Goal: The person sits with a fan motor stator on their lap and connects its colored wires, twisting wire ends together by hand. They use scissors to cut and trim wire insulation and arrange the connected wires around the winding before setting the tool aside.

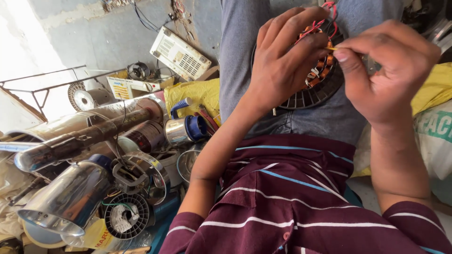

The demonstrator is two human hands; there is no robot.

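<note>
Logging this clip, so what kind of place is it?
Probably a small motor repair workshop: a wound stator under both hands, metal housings piled on the floor, a spare fan cover.

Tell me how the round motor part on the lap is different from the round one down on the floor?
The stator on the lap is held by the left hand, while the stator on the floor lies untouched in the clutter. The lap one shows orange copper coils and red wires; the floor one holds crumpled pale stuff and a green wire. The lap one is half hidden; the floor one shows whole. Both are round, dark, ribbed rings.
</note>
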